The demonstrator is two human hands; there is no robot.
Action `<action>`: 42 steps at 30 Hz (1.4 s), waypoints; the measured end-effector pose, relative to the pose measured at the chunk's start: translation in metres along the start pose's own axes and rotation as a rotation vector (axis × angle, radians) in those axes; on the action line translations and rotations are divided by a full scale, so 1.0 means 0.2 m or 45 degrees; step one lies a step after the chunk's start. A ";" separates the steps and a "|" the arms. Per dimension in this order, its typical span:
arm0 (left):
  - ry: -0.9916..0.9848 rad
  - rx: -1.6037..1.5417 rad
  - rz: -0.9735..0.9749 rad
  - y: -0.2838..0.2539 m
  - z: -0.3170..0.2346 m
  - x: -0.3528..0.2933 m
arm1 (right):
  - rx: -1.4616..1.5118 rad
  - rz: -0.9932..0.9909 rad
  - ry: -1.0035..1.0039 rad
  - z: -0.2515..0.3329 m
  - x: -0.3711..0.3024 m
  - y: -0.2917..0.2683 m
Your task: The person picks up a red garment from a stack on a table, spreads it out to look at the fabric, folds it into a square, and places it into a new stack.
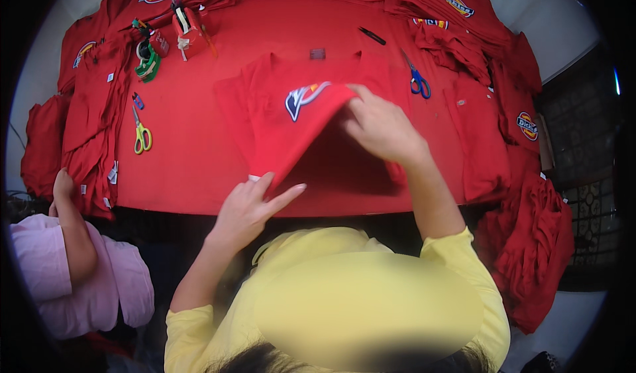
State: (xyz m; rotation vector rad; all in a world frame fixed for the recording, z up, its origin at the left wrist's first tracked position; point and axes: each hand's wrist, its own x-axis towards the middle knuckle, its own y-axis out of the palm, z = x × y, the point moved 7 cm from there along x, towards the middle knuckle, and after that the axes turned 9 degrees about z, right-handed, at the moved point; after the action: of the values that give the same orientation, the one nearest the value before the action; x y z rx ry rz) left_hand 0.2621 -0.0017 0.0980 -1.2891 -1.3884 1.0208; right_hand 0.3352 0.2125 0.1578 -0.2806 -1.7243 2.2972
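Note:
A red T-shirt (271, 124) with a printed chest logo lies in front of me on the red-covered table (192, 181), its neckline toward the far side. My right hand (386, 126) grips the shirt's fabric and lifts it, so it slants down toward the near left. At the low corner, beside a small white label (254, 177), my left hand (244, 213) pinches the shirt with one finger stretched out to the right. The tips of the right fingers are partly hidden behind the raised cloth.
Yellow-handled scissors (142, 138), a green tape dispenser (147, 61) and a red pen holder (189, 32) stand or lie at left. Blue-handled scissors (419, 81) and black thread snips (372, 36) lie at right. Folded red shirts (457, 18) line the edges. A co-worker's arm (76, 240) is at left.

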 end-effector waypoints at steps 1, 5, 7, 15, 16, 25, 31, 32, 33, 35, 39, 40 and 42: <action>0.016 0.044 0.050 0.03 -0.04 0.03 | -0.018 0.065 -0.014 0.02 0.04 -0.03; -0.146 -0.103 -0.027 0.08 -0.07 0.17 | -0.010 -0.087 -0.252 0.18 0.15 -0.18; -0.246 -0.202 -0.051 0.06 -0.10 0.23 | 0.107 -0.166 -0.318 0.29 0.17 -0.24; -0.345 -0.534 -0.303 -0.13 0.05 0.18 | 0.016 -0.240 -0.188 0.25 0.16 -0.46; -0.345 -0.502 -0.333 -0.28 0.09 0.14 | -0.038 -0.223 -0.211 0.22 0.09 -0.55; -0.103 -0.631 -0.264 -1.04 0.36 0.13 | 0.852 0.446 -0.293 0.00 0.01 -0.61; -0.040 -0.559 -0.847 -1.23 0.54 0.34 | 0.612 -0.922 -0.616 0.00 0.00 -0.84; -0.163 -0.700 -0.952 -1.25 0.50 0.33 | 0.483 -1.074 -0.630 0.04 -0.08 -0.89; -0.064 -0.513 -0.930 -1.28 0.45 0.32 | 0.308 -1.218 -0.736 0.11 -0.18 -0.92; 0.119 -0.128 -0.881 -1.29 0.38 0.25 | 0.085 -1.292 -0.851 0.19 -0.30 -0.88; -0.023 -0.334 -0.626 -0.95 0.38 0.23 | -0.004 -1.005 -0.813 0.21 -0.44 -0.55; -0.093 -0.352 -0.499 -0.80 0.40 0.22 | 0.017 -0.763 -0.724 0.21 -0.44 -0.39; -0.186 -0.292 -0.207 -0.47 0.49 0.12 | 0.141 -0.310 -0.611 0.21 -0.44 -0.08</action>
State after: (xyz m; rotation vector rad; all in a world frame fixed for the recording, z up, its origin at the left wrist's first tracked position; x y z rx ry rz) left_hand 0.1465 0.0163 0.1725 -1.2603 -1.7331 0.8785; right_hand 0.4078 0.1495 0.1852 0.5149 -1.6995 2.3883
